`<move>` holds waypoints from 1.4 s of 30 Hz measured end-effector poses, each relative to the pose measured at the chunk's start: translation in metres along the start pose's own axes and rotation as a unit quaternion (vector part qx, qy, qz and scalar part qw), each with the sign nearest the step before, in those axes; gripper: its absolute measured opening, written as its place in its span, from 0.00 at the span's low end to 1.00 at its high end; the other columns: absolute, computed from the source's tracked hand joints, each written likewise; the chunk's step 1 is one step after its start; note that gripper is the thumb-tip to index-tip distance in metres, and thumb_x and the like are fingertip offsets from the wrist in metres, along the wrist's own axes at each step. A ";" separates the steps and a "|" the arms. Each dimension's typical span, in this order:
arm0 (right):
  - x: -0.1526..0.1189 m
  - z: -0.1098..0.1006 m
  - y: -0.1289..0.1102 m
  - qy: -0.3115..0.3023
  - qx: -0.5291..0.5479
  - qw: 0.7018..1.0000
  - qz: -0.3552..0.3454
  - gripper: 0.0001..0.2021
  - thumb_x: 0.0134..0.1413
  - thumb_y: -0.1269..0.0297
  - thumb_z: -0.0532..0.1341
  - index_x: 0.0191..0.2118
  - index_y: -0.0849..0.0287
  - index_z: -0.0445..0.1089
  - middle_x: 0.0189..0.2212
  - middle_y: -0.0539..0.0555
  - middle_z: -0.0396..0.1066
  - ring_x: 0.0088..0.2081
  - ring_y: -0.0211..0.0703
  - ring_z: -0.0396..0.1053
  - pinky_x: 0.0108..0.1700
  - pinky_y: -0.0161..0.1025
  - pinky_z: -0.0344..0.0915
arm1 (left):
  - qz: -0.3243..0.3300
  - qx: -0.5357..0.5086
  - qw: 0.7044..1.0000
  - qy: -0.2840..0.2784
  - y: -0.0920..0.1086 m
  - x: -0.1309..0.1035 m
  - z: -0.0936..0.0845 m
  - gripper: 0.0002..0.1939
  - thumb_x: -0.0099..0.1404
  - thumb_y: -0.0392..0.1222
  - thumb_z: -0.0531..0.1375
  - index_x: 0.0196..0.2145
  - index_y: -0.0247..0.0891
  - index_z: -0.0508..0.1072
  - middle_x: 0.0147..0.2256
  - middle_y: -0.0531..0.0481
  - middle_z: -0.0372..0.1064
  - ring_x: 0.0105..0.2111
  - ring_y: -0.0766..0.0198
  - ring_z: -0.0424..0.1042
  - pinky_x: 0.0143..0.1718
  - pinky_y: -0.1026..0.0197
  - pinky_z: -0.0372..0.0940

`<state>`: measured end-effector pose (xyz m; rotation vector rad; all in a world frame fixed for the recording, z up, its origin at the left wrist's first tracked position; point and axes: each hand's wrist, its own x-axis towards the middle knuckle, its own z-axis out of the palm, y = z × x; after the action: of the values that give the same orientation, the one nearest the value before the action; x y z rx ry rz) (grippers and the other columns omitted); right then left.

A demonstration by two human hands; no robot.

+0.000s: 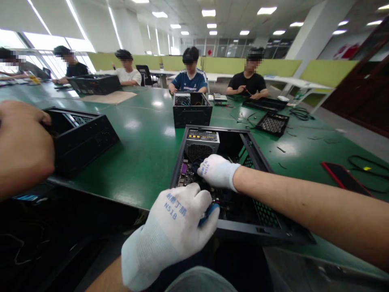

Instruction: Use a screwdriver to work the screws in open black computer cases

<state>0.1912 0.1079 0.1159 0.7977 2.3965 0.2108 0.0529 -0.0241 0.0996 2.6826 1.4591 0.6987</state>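
An open black computer case (267, 235) lies on the green table in front of me, with a grey power supply (202, 142) at its far left corner and a circuit board (189, 174) below that. My left hand (179, 219), in a white glove, is over the near left part of the case, its fingers curled together; what they hold, if anything, is hidden. My right hand (217, 172), also gloved, reaches in beside the power supply, fingers bent down by dark cables over the board. Its fingertips are partly hidden.
Another person's bare arm (26, 142) reaches into a black case (86, 146) at the left. A further case (193, 115) stands beyond mine. A red-edged phone (345, 178), cables (302, 113) and a black tray (272, 123) lie to the right. Several people sit across the table.
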 end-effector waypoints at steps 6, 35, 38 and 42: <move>-0.031 0.004 0.013 0.061 0.016 0.997 0.036 0.15 0.62 0.63 0.62 0.49 0.62 0.79 0.45 0.64 0.80 0.47 0.58 0.79 0.46 0.46 0.70 | -0.003 -0.008 1.000 0.002 -0.001 -0.002 0.000 0.10 0.73 0.46 0.55 0.32 0.44 0.66 0.31 0.53 0.67 0.29 0.59 0.69 0.29 0.54 0.55; -0.070 0.067 0.076 0.349 0.277 0.872 0.203 0.20 0.68 0.50 0.56 0.45 0.59 0.79 0.42 0.58 0.80 0.43 0.48 0.74 0.47 0.39 0.65 | -0.012 -0.029 0.999 -0.036 -0.001 0.000 -0.005 0.04 0.73 0.43 0.55 0.38 0.43 0.66 0.34 0.52 0.69 0.33 0.59 0.70 0.34 0.55 0.61; -0.073 0.072 0.074 0.371 0.291 0.861 0.189 0.20 0.67 0.50 0.58 0.46 0.60 0.79 0.43 0.58 0.80 0.45 0.49 0.74 0.49 0.40 0.65 | 0.005 -0.018 0.997 -0.081 -0.002 0.009 -0.015 0.05 0.73 0.43 0.55 0.45 0.42 0.66 0.40 0.50 0.72 0.38 0.58 0.73 0.40 0.55 0.65; -0.071 0.073 0.075 0.377 0.299 0.858 0.178 0.20 0.67 0.50 0.58 0.47 0.60 0.79 0.43 0.59 0.80 0.44 0.49 0.74 0.49 0.41 0.65 | 0.007 0.035 0.989 -0.144 -0.007 0.044 -0.019 0.09 0.73 0.43 0.54 0.48 0.38 0.67 0.44 0.45 0.73 0.43 0.54 0.76 0.46 0.53 0.69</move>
<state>0.3165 0.1242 0.1161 1.7115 3.0720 -0.1244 0.0603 0.0112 0.1312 2.7042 1.4135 0.2481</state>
